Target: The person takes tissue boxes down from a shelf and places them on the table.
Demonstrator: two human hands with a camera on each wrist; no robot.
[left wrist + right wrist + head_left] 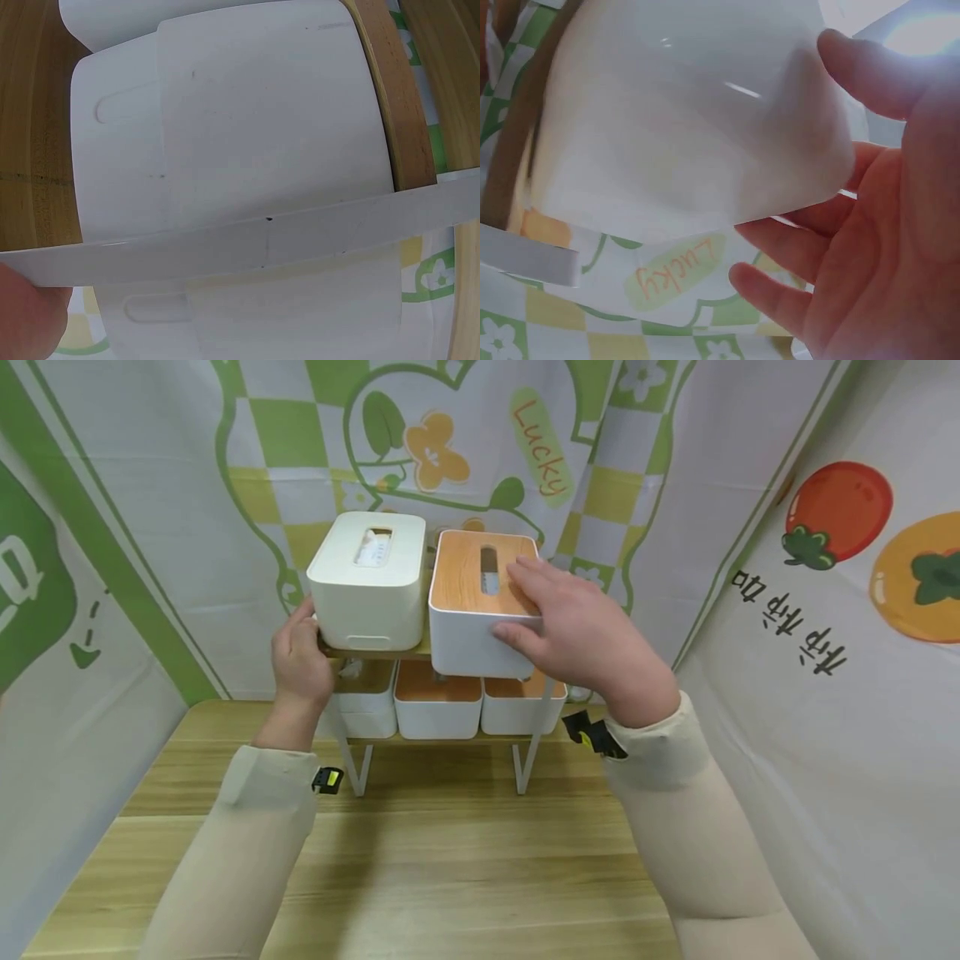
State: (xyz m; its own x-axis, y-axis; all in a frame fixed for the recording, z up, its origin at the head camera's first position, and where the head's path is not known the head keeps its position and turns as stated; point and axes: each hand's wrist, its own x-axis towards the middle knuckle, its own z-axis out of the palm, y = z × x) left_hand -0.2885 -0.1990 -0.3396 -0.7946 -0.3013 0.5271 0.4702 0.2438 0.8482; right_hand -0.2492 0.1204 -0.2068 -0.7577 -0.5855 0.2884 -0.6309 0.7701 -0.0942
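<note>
Right grip (pixel 573 618) has hold of the wood-topped box (pixel 480 643) by its right end, fingers over the lid and thumb near the front corner. That box is up at the upper shelf (pixel 378 654), just right of the cream box (pixel 367 606), with its front poking out past the shelf edge. Can't tell if the shelf is taking its weight.

The right wrist view gives what the head cam doesn't: the glossy white side wall, thumb at one end, fingers spread around the other. It misses the lid completely, so only the head view shows the wood grain and the slot with something white inside.

Left grip (pixel 302 664) is at the lower left corner of the cream box, fingers bent in. Honestly can't tell whether it's holding the box, the shelf edge or just touching. The left wrist view is no help there: just a slice of skin bottom left, then plain white walls with a white metal strip (pixel 266 232) running across them.

Only the head view gets the whole rack: three wood-lidded white boxes (pixel 438 718) on the lower level, white metal legs (pixel 522 772) standing on the table (pixel 465 868).
</note>
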